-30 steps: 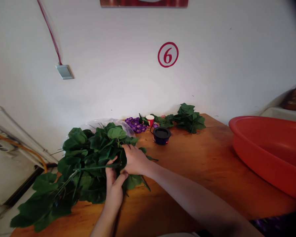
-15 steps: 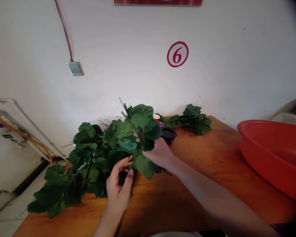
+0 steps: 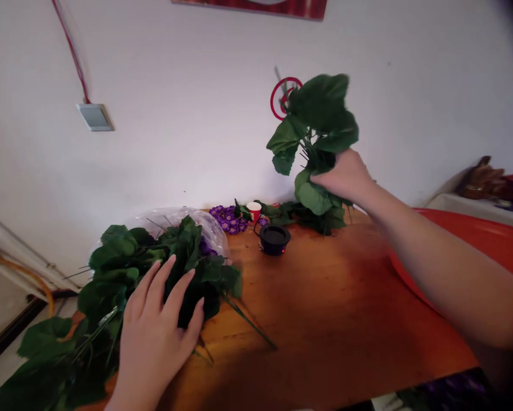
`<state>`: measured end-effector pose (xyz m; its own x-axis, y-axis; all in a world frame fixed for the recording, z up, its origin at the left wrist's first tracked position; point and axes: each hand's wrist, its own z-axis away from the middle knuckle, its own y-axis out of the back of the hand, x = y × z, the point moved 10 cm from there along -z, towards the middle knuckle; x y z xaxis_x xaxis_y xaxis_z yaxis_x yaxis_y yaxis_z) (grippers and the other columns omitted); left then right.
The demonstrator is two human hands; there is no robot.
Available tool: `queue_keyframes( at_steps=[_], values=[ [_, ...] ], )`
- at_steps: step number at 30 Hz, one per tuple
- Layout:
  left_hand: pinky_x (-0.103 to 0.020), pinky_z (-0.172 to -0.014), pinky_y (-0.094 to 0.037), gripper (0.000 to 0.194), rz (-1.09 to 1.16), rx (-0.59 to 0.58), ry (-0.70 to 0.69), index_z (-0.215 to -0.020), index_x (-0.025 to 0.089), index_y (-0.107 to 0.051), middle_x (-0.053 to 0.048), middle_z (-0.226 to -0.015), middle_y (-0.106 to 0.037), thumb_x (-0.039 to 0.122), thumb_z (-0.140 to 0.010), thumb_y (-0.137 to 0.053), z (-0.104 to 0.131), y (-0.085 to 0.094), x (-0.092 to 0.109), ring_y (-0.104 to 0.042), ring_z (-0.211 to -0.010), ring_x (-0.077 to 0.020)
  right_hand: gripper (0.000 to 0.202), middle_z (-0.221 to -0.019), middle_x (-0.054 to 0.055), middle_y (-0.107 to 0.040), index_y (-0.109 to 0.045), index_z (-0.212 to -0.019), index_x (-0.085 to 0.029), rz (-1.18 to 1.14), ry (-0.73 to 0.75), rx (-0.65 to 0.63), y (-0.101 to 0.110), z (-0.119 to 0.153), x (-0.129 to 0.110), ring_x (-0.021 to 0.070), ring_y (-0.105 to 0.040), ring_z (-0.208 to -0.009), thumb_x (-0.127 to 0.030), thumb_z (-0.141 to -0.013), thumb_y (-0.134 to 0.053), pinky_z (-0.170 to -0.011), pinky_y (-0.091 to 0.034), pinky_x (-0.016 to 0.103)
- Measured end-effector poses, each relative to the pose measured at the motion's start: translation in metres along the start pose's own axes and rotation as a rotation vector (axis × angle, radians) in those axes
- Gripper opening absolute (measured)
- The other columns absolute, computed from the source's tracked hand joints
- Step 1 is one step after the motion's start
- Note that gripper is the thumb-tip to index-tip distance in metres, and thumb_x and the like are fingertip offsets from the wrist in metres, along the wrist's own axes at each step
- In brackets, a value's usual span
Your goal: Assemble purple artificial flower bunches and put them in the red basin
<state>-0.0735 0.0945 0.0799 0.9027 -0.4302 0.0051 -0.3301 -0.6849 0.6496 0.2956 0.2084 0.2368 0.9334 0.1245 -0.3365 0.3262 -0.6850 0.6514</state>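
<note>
Raised above the back of the table, a bunch of green leaves (image 3: 320, 114) with thin stems is gripped in my right hand (image 3: 346, 174). My left hand (image 3: 157, 325) has its fingers spread over a large pile of green leaves (image 3: 111, 251) at the left, and it holds nothing. Some stems stick out of the pile toward the table's middle. Below the raised bunch, more green leaves (image 3: 325, 220) lie by the wall, partly hidden by it.
On the wooden table (image 3: 308, 319) are a black round device (image 3: 274, 238) with a red light, a red and white cup (image 3: 253, 210), purple flowers (image 3: 229, 220) and a clear plastic bag (image 3: 216, 228). A large red basin (image 3: 453, 228) is at the right, behind my right forearm.
My right hand has lifted the leaf bunch up and to the right, away from the pile. My left hand has moved left and spread its fingers. The view has shifted to the right.
</note>
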Motion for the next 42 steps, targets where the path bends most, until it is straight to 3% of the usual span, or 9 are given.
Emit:
queue_keyframes(
  at_steps=[7, 11, 15, 19, 24, 31, 36, 39, 42],
  values=[
    [-0.06, -0.106, -0.032, 0.083, -0.121, -0.408, -0.015, -0.141, 0.036, -0.046, -0.005, -0.159, -0.023, 0.029, -0.064, -0.076, -0.023, -0.048, -0.024, -0.022, -0.142, -0.0435, 0.047, -0.098, 0.017, -0.069, -0.061, -0.114, -0.012, 0.613, 0.104, -0.358, -0.086, -0.085, 0.11, 0.0292, -0.062, -0.085, -0.031, -0.071, -0.065, -0.069, -0.043, 0.036],
    [-0.058, -0.098, -0.039, 0.095, -0.161, -0.686, 0.072, -0.142, 0.044, -0.041, -0.008, -0.154, -0.034, 0.016, -0.057, -0.073, -0.017, -0.084, -0.038, -0.036, -0.135, -0.0414, 0.059, -0.108, 0.018, -0.067, -0.052, -0.128, -0.013, 0.667, 0.179, -0.554, -0.14, -0.097, 0.162, 0.0286, -0.06, -0.094, -0.031, -0.074, -0.065, -0.073, -0.04, 0.035],
    [-0.058, -0.094, -0.042, 0.091, -0.236, -0.787, 0.101, -0.142, 0.044, -0.041, -0.012, -0.147, -0.043, 0.009, -0.061, -0.065, -0.002, -0.104, -0.046, -0.046, -0.128, -0.0406, 0.079, -0.129, 0.02, -0.057, -0.042, -0.139, -0.016, 0.628, 0.246, -0.591, -0.181, -0.091, 0.191, 0.0333, -0.051, -0.112, -0.037, -0.07, -0.073, -0.086, -0.037, 0.039],
    [-0.047, -0.09, -0.051, 0.084, -0.246, -0.764, 0.079, -0.142, 0.04, -0.042, -0.013, -0.146, -0.043, 0.0, -0.069, -0.051, 0.015, -0.112, -0.053, -0.054, -0.121, -0.0353, 0.087, -0.142, 0.022, -0.045, -0.037, -0.145, -0.02, 0.606, 0.234, -0.542, -0.197, -0.084, 0.203, 0.0388, -0.038, -0.126, -0.047, -0.071, -0.074, -0.096, -0.031, 0.046],
    [-0.042, -0.082, -0.056, 0.074, -0.234, -0.751, 0.07, -0.142, 0.038, -0.045, -0.011, -0.147, -0.041, 0.004, -0.077, -0.044, 0.03, -0.116, -0.063, -0.06, -0.113, -0.0318, 0.06, -0.132, 0.019, -0.057, -0.055, -0.13, -0.017, 0.608, 0.059, -0.729, -0.178, -0.075, 0.211, 0.0354, -0.052, -0.115, -0.053, -0.083, -0.06, -0.089, -0.039, 0.045],
    [-0.044, -0.085, -0.053, 0.055, -0.227, -0.704, 0.041, -0.137, 0.03, -0.052, -0.017, -0.14, -0.043, 0.021, -0.083, -0.048, 0.025, -0.114, -0.058, -0.062, -0.106, -0.0332, 0.054, -0.119, 0.013, -0.065, -0.062, -0.122, -0.02, 0.401, -0.005, -0.732, -0.072, -0.047, 0.142, 0.0289, -0.061, -0.103, -0.055, -0.081, -0.063, -0.085, -0.045, 0.041],
    [-0.04, -0.074, -0.053, 0.049, -0.257, -0.732, 0.031, -0.134, 0.025, -0.056, -0.015, -0.107, -0.06, 0.024, -0.086, -0.043, 0.019, -0.116, -0.05, -0.066, -0.091, -0.032, 0.049, -0.112, 0.009, -0.067, -0.062, -0.119, -0.021, -0.024, 0.002, -0.364, -0.007, 0.019, 0.045, 0.022, -0.062, -0.096, -0.056, -0.086, -0.056, -0.083, -0.048, 0.038],
    [-0.033, -0.064, -0.051, 0.043, -0.213, -0.713, 0.047, -0.126, 0.027, -0.061, -0.01, -0.109, -0.063, 0.027, -0.088, -0.041, 0.021, -0.116, -0.052, -0.068, -0.083, -0.0268, 0.038, -0.103, 0.005, -0.07, -0.064, -0.113, -0.023, -0.266, 0.028, -0.274, -0.012, 0.09, 0.004, 0.0194, -0.063, -0.094, -0.05, -0.088, -0.055, -0.083, -0.049, 0.035],
    [-0.029, -0.062, -0.05, 0.036, -0.144, -0.631, 0.079, -0.113, 0.029, -0.068, -0.005, -0.113, -0.065, 0.029, -0.086, -0.044, 0.023, -0.111, -0.065, -0.069, -0.081, -0.0233, 0.026, -0.096, 0.004, -0.072, -0.069, -0.098, -0.022, -0.358, 0.07, -0.361, -0.05, 0.164, -0.008, 0.0184, -0.064, -0.09, -0.043, -0.09, -0.055, -0.084, -0.047, 0.034]
  ],
)
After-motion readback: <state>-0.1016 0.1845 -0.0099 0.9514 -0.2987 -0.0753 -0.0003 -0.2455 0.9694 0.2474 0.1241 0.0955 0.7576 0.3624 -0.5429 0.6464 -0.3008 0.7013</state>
